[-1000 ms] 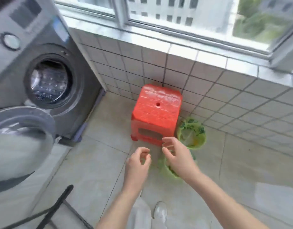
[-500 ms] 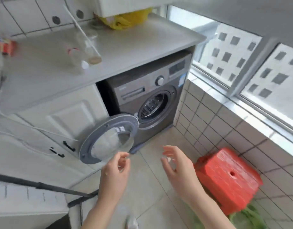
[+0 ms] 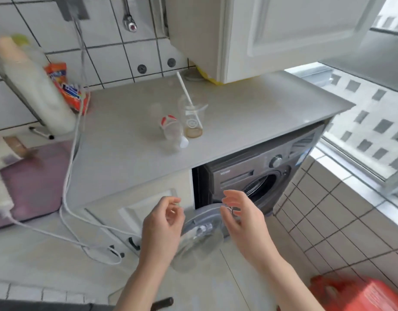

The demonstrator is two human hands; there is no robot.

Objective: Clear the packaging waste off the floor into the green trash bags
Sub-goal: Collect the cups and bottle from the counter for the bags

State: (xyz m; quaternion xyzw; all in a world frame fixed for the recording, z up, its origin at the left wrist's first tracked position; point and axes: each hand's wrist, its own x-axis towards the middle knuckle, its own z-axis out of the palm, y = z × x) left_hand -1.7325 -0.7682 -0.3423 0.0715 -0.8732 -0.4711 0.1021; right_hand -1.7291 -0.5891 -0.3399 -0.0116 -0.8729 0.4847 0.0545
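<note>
A: Any containers on the pale grey countertop [image 3: 249,113]?

B: Two, near the middle. Clear plastic cup [image 3: 192,118], upright, with a white straw [image 3: 187,93] leaning toward eleven o'clock and a thin brownish residue at the bottom. Just beside it, at its eight o'clock, a clear plastic bottle with a red-and-white label [image 3: 171,131], apparently empty; upright or tipped, cannot tell.

A: Hands?

B: Left hand [image 3: 163,225] and right hand [image 3: 243,223] both raised in front of the grey front-loading washing machine [image 3: 260,178], fingers loosely curled, gripping nothing. Well apart from cup and bottle.

A: Anything hard to read?

B: Plenty. Tall pale blurred roll-like shape [image 3: 34,86] at nine o'clock, smeared beyond naming. Orange printed packet [image 3: 67,88] behind it, half hidden. Red plastic stool [image 3: 359,295] cut off at five o'clock. Green trash bags out of view. Machine's round door [image 3: 204,223] partly covered by the hands.
</note>
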